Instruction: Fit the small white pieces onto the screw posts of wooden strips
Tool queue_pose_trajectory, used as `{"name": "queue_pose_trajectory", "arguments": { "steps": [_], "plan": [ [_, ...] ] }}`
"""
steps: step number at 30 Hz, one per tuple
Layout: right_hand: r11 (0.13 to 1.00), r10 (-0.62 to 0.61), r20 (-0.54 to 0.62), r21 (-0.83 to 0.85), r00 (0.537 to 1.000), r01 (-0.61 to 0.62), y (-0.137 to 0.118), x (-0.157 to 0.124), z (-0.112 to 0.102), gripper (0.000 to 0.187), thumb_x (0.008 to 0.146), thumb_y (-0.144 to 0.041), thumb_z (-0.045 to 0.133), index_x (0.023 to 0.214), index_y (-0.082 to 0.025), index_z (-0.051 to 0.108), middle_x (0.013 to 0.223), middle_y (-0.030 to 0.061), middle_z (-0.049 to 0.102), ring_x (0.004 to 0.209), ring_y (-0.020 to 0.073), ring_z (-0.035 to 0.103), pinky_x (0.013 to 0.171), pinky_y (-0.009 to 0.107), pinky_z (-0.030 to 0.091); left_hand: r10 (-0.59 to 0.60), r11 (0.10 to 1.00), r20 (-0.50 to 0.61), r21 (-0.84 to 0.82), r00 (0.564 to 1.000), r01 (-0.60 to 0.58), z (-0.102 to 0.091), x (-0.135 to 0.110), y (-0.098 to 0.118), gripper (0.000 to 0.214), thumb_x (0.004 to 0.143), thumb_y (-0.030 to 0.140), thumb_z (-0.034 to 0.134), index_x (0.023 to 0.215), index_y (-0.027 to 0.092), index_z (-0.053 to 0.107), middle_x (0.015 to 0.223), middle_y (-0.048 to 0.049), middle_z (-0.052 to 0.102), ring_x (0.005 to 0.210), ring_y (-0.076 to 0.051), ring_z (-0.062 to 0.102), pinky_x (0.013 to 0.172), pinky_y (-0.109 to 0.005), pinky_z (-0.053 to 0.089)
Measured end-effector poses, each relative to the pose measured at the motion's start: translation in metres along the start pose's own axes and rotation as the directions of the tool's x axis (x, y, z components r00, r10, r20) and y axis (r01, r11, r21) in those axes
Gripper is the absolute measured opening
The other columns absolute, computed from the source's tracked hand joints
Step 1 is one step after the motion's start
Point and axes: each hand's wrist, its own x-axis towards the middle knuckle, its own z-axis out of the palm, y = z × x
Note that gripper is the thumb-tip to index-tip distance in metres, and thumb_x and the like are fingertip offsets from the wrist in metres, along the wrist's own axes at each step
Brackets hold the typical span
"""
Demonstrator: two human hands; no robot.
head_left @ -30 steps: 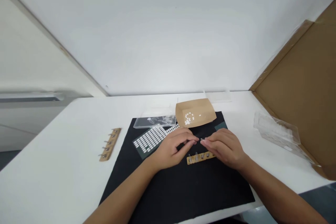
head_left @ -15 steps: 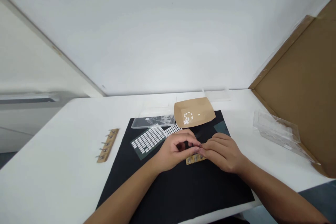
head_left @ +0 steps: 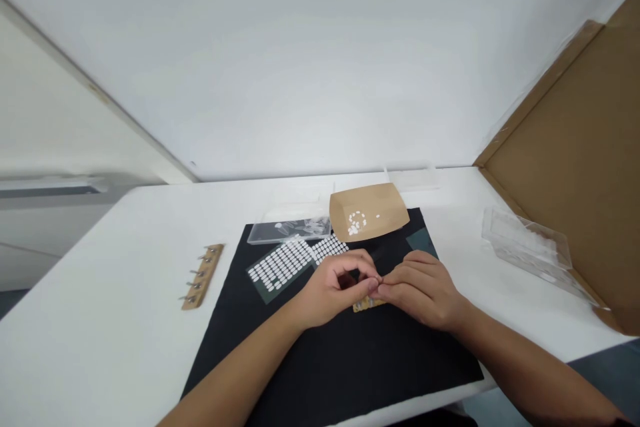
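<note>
My left hand and my right hand meet fingertip to fingertip over a black mat. Both are pinched closed around something too small to make out. Under the fingertips lies a small wooden strip with metal pegs, mostly hidden by the hands. Just behind my left hand is a dark sheet of white oval stickers. Beyond it sits a brown paper tray with a few white bits inside.
A second wooden strip with metal pegs lies on the white table, left of the mat. A clear plastic tray sits at the mat's back edge. Another clear plastic container rests at the right beside a brown cardboard panel.
Both hands drew closer together and slightly toward me, now covering most of the wooden strip that showed its pegs a second ago. The view shifted slightly.
</note>
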Motion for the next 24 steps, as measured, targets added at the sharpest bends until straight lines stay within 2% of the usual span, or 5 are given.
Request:
{"name": "queue_pose_trajectory", "arguments": {
  "steps": [4,9,15,24],
  "plan": [
    [0.996,0.091,-0.006,0.012,0.996,-0.091,0.001,-0.003,0.003,0.007,0.102,-0.016,0.073,0.097,-0.019,0.068,0.086,0.0028,0.078,0.071,0.0147,0.069,0.069,0.032,0.048,-0.004,1.0,0.01,0.003,1.0,0.003,0.0,0.0,-0.002,0.031,0.099,0.042,0.077,0.089,0.012,0.078,0.09,-0.0081,0.068,0.079,-0.015,0.064,0.069,-0.025,0.05],
    [0.989,0.14,-0.021,0.042,0.99,-0.139,0.002,-0.007,0.009,0.014,0.103,-0.022,0.074,0.093,-0.02,0.065,0.083,0.0017,0.076,0.07,0.0137,0.069,0.069,0.031,0.048,-0.055,0.998,0.05,-0.005,0.997,0.055,-0.001,0.001,-0.003,0.032,0.099,0.041,0.076,0.086,0.012,0.076,0.087,-0.0067,0.066,0.073,-0.013,0.062,0.064,-0.024,0.048],
    [0.979,0.2,-0.049,0.056,0.979,-0.197,0.003,-0.012,0.015,0.018,0.099,-0.025,0.081,0.093,-0.02,0.065,0.082,0.0005,0.076,0.073,0.0134,0.07,0.07,0.03,0.048,0.002,1.0,0.033,0.023,0.999,-0.003,-0.001,0.001,-0.005,0.028,0.098,0.038,0.078,0.085,0.013,0.077,0.085,-0.0072,0.069,0.075,-0.014,0.065,0.067,-0.024,0.051],
    [0.966,0.258,-0.052,0.044,0.965,-0.256,0.001,-0.012,0.017,0.015,0.101,-0.027,0.079,0.107,-0.019,0.068,0.08,0.0007,0.074,0.074,0.0158,0.07,0.071,0.03,0.05,0.021,0.999,0.055,0.043,0.998,-0.023,-0.002,0.001,-0.003,0.031,0.098,0.04,0.077,0.084,0.012,0.077,0.084,-0.0074,0.068,0.073,-0.014,0.064,0.066,-0.024,0.049]
  ]
}}
